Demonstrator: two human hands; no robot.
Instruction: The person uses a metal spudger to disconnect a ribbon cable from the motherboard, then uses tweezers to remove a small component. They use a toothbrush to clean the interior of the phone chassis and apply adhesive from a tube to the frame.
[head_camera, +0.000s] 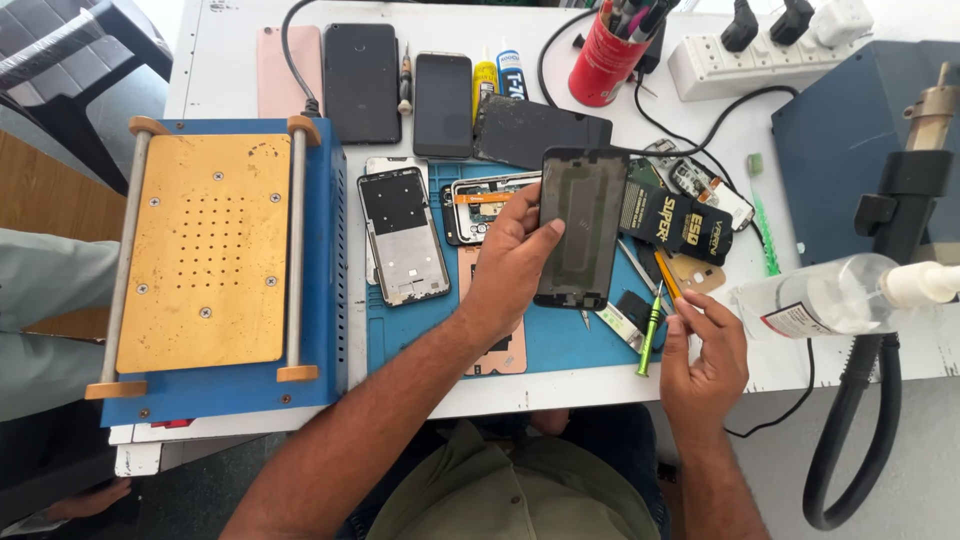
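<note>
Left hand (510, 262) is gripping the phone frame (582, 228) upright over the blue mat (560, 340) while right hand (705, 355) is pinching a green screwdriver (651, 330), calling for careful aiming at the frame.

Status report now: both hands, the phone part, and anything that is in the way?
Left hand holds the dark phone panel upright above the blue mat. Right hand beside a green screwdriver, grip unclear. Loose phone parts crowd the mat below.

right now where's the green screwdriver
In the head view the green screwdriver is right of centre, at the right hand fingertips, just right of the dark phone panel held in the left hand.
</note>
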